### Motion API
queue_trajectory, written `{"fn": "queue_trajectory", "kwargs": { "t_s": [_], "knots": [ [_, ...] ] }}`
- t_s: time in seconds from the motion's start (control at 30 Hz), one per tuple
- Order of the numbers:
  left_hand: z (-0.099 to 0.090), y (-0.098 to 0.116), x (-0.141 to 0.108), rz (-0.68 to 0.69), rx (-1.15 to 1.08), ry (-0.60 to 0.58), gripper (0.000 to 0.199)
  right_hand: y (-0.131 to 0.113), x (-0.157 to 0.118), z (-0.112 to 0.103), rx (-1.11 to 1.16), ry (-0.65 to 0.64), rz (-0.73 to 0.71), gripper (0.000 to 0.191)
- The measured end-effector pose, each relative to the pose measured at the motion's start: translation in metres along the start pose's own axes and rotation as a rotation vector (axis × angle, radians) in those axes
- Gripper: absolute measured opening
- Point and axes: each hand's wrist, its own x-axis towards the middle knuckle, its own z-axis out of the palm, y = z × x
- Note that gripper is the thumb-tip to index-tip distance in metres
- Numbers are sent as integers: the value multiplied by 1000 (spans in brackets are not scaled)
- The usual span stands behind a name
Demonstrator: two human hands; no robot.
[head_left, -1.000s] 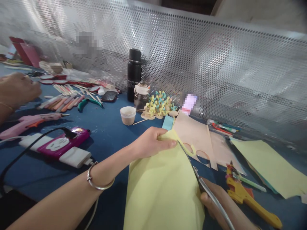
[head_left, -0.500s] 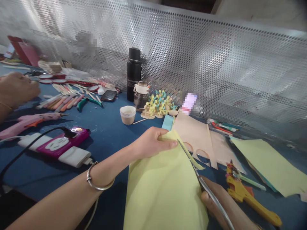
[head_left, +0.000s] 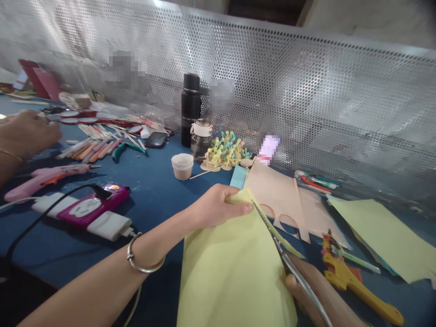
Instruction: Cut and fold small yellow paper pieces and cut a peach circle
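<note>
A yellow sheet [head_left: 231, 268] stretches from the bottom of the view up to my left hand [head_left: 218, 206], which pinches its top edge between thumb and fingers. My right hand [head_left: 306, 277] grips a pair of metal scissors [head_left: 277, 245]. Their blades lie along the sheet's right edge, with the tip close to my left thumb. A narrow yellow strip [head_left: 284, 240] curls away to the right of the blades. Part of my right hand is hidden behind the sheet and the scissors.
Beige cut-out sheets [head_left: 272, 186], a yellow hole punch [head_left: 354, 286] and stacked coloured sheets [head_left: 384, 231] lie right. A paper cup [head_left: 182, 167] and black flask [head_left: 190, 111] stand ahead. Left are a power strip [head_left: 83, 210], a pink glue gun [head_left: 44, 177] and another person's hand [head_left: 32, 134].
The scissors have stayed in nearly the same place on the sheet. The cut strip hangs longer, farther right and lower. The view has shifted slightly.
</note>
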Motion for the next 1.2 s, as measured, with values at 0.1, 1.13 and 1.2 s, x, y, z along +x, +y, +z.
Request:
{"fn": "queue_trajectory", "kwargs": {
  "t_s": [0.1, 1.13, 1.2],
  "knots": [
    [2, 0, -1, 4, 1, -2, 35, -2, -1, 0, 12, -28, -37, 37],
    [15, 4, -3, 14, 180, 41, 37, -4, -9, -2, 19, -12, 42, 49],
    [15, 3, -3, 27, 170, 44, 37, -3, -10, -1, 15, -35, 46, 48]
  ]
}}
